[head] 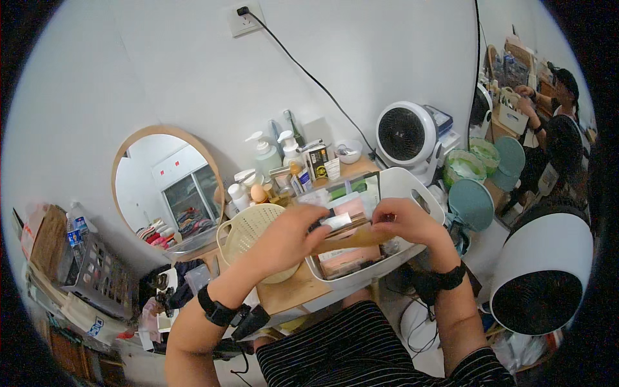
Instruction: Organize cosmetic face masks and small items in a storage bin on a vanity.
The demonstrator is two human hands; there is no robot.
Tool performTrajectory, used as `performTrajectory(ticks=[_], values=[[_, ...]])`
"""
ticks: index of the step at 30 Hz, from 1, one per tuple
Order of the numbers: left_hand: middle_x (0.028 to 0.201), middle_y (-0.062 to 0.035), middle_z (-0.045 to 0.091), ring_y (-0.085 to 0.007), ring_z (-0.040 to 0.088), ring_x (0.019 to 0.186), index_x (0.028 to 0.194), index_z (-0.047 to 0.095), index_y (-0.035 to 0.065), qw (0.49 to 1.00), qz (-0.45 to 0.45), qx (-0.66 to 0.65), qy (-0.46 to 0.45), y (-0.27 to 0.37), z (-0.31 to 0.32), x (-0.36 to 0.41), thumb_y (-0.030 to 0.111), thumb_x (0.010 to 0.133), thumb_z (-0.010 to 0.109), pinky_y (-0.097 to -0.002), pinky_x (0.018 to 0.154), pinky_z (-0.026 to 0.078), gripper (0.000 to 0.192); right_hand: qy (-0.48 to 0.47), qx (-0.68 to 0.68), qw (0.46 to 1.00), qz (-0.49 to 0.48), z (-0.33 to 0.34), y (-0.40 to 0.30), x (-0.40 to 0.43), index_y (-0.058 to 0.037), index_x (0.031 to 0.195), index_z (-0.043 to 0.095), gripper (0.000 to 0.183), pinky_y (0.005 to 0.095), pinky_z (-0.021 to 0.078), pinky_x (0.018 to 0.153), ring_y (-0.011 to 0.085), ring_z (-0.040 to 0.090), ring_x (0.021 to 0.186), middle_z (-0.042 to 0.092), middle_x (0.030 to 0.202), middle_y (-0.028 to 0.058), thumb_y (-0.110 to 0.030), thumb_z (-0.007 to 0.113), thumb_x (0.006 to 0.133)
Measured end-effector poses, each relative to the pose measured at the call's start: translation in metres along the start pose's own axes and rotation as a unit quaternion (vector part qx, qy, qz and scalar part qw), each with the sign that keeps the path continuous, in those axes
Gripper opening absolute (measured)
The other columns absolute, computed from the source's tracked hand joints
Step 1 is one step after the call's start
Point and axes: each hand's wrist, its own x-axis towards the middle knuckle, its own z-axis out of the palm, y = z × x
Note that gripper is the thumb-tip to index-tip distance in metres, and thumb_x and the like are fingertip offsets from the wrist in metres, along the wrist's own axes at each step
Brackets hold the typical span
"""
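My left hand (297, 234) grips a small bundle of flat packets (346, 222) over a white plastic bin (316, 278). A blurred tan band (355, 240), perhaps a pouch edge, runs below the bundle towards my right hand (406, 220). The curled fingers of that hand meet its right end; the exact grip is partly hidden. Inside the bin are pink packets (350, 263) near the front and a clear organizer (309, 197) with more flat packs at the back. A cream perforated basket (256, 222) stands left of the bin, partly behind my left forearm.
Behind the bin stand pump bottles (266, 155), cosmetics, a white bowl (349, 151) and a white fan (404, 133). A round mirror (169, 186) leans at the left. A teal lid (471, 204) and a larger white appliance (541, 271) are at the right. A black cord (309, 72) hangs down the wall.
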Motion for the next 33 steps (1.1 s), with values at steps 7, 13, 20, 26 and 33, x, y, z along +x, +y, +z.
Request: performTrajectory(ticks=[7,13,20,26,33], values=[[0.087,-0.0247,0.063,-0.0417,0.061,0.084,0.114,0.059,0.0023,0.984,-0.072,-0.109,-0.121,0.022,-0.009,-0.029,0.022,0.093,0.052,-0.043,0.075,0.049,0.03,0.102,-0.125,0.977,-0.137,0.014,-0.035,-0.001,-0.0035,0.08,0.061,0.016,0.0366,0.0469,0.066,0.0282,0.057,0.075,0.058,0.078,0.0093,-0.009,0.073,0.072],[0.096,-0.0249,0.064,-0.0421,0.061,0.088,0.12,0.056,0.0026,0.985,-0.066,-0.159,0.007,0.018,-0.008,-0.074,0.02,0.094,0.05,-0.0435,0.079,0.049,0.031,0.136,-0.087,0.976,-0.145,0.032,-0.047,0.005,-0.0025,0.089,0.061,0.021,0.0346,0.0468,0.073,0.0266,0.059,0.084,0.06,0.089,0.0116,-0.001,0.072,0.071],[0.083,-0.0104,0.063,-0.0176,0.061,0.076,0.125,0.054,0.0012,0.948,-0.251,-0.167,0.105,0.005,-0.039,-0.136,0.013,0.094,0.051,-0.0294,0.072,0.048,0.033,0.107,-0.039,0.992,0.06,0.047,-0.035,0.009,-0.0044,0.116,0.058,0.043,0.0388,0.0485,0.082,0.0327,0.061,0.094,0.062,0.102,0.0164,-0.012,0.072,0.077],[0.079,-0.0001,0.058,-0.0068,0.051,0.072,0.125,0.055,-0.0001,0.873,-0.318,-0.178,0.324,-0.02,-0.05,-0.198,0.01,0.094,0.05,-0.0215,0.067,0.044,0.032,-0.051,-0.19,0.978,0.063,0.044,-0.029,0.012,-0.0047,0.109,0.061,0.038,0.043,0.0483,0.083,0.0389,0.059,0.096,0.059,0.103,0.0188,-0.018,0.07,0.075],[0.097,-0.0201,0.064,-0.0344,0.062,0.087,0.118,0.056,-0.0029,0.86,-0.382,0.173,0.292,-0.061,-0.033,-0.245,0.011,0.094,0.051,-0.0381,0.077,0.048,0.029,-0.051,-0.191,0.979,0.05,0.044,-0.023,0.011,-0.0024,0.1,0.06,0.033,0.0408,0.0477,0.079,0.0352,0.057,0.091,0.053,0.102,0.0162,-0.015,0.072,0.072]])
